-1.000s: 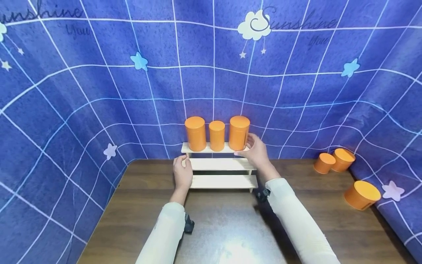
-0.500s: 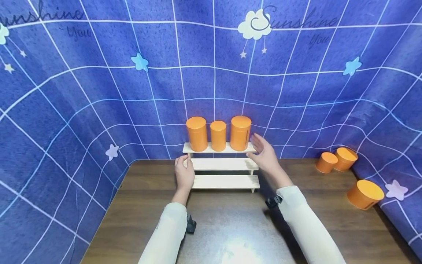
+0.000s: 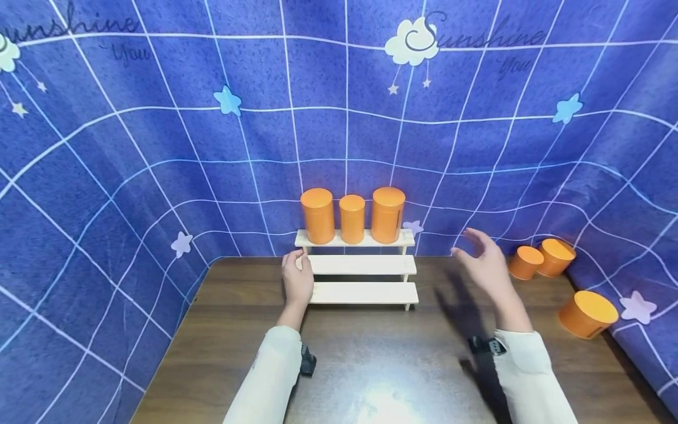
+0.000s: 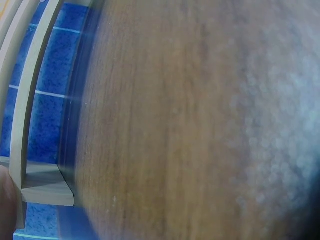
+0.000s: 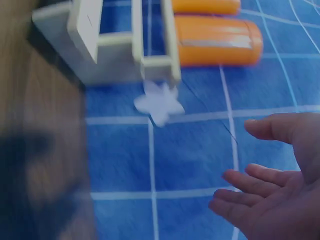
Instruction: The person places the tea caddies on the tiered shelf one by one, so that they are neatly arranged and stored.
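Observation:
A pale three-tier wooden display rack (image 3: 362, 264) stands at the back of the table. On its top tier three orange canisters stand upright in a row: a left one (image 3: 318, 217), a slimmer middle one (image 3: 352, 219) and a right one (image 3: 388, 215). My left hand (image 3: 298, 279) holds the rack's left end with curled fingers; a fingertip (image 4: 7, 202) shows beside the wood in the left wrist view. My right hand (image 3: 486, 263) is in the air right of the rack, fingers and thumb spread, holding nothing. In the right wrist view its fingers (image 5: 255, 185) are apart from everything.
Farther right on the brown wooden table (image 3: 360, 353) stand a small orange canister (image 3: 525, 262), another canister (image 3: 556, 257) touching or close behind it, and a wide one (image 3: 588, 314) nearer the front. A blue gridded cloth (image 3: 339, 135) hangs behind and at both sides.
My right hand has let go of the right canister on the top tier and moved right, away from the rack. The left hand has stayed at the rack's left end.

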Action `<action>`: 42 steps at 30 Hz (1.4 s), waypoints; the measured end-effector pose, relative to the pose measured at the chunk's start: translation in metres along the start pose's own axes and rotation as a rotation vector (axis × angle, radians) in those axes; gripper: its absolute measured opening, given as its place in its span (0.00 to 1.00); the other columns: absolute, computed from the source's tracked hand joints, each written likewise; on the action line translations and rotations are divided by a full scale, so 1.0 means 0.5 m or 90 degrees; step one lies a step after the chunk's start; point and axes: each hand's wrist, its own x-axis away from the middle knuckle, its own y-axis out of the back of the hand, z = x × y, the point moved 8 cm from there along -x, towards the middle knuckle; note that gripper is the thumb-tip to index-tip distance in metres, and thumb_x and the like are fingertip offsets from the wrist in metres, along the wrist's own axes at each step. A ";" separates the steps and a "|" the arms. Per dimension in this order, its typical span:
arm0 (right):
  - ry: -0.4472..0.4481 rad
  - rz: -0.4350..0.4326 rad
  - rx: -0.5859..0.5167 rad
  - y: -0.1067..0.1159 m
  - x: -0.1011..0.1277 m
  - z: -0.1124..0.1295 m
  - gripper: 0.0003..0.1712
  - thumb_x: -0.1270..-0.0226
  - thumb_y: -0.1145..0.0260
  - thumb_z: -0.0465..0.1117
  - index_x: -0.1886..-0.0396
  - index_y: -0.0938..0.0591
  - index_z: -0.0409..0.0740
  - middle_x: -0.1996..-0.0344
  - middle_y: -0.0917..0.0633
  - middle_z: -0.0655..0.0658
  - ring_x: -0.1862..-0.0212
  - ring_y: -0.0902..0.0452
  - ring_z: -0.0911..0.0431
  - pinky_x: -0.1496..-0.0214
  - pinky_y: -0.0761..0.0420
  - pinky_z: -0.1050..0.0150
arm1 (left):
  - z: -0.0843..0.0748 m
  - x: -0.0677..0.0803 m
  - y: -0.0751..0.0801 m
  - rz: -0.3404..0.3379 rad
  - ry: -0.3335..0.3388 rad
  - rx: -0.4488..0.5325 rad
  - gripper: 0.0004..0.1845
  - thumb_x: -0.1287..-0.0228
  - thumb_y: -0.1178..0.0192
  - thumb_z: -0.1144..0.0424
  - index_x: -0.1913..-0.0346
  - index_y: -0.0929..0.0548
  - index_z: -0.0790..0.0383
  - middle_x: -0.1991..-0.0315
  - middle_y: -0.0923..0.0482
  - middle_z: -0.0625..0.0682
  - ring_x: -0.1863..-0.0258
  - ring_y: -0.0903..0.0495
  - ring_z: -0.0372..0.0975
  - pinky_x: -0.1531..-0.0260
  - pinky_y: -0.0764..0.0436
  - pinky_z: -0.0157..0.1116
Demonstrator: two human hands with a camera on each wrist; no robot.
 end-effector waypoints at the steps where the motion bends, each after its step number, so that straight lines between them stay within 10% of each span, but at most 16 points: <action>1: -0.004 -0.008 0.018 0.017 0.004 -0.003 0.35 0.35 0.31 0.43 0.32 0.30 0.34 0.36 0.24 0.30 0.36 0.26 0.39 0.36 0.27 0.44 | 0.001 -0.001 0.001 0.000 0.000 0.000 0.12 0.29 0.45 0.65 0.50 0.18 0.67 0.48 0.23 0.60 0.42 0.24 0.51 0.36 0.29 0.46; 13: -0.118 -0.078 0.125 0.156 0.049 -0.080 0.37 0.30 0.38 0.55 0.30 0.31 0.39 0.33 0.27 0.31 0.31 0.34 0.33 0.32 0.35 0.38 | -0.002 -0.002 0.004 -0.006 -0.012 -0.011 0.11 0.29 0.44 0.65 0.51 0.18 0.66 0.50 0.23 0.61 0.44 0.24 0.51 0.38 0.27 0.46; 25: -0.227 0.070 0.277 0.214 0.081 -0.152 0.51 0.29 0.47 0.64 0.27 0.45 0.25 0.36 0.38 0.13 0.38 0.44 0.17 0.35 0.46 0.24 | -0.007 0.003 0.004 0.002 0.000 -0.006 0.11 0.29 0.45 0.65 0.50 0.18 0.66 0.49 0.23 0.60 0.43 0.24 0.51 0.37 0.28 0.46; 42: -0.389 0.165 0.285 0.267 0.138 -0.253 0.71 0.51 0.24 0.57 0.23 0.60 0.32 0.34 0.59 0.09 0.35 0.68 0.09 0.40 0.50 0.17 | 0.002 -0.002 0.000 0.006 -0.003 -0.014 0.12 0.28 0.46 0.63 0.49 0.19 0.65 0.48 0.23 0.59 0.43 0.24 0.50 0.37 0.27 0.45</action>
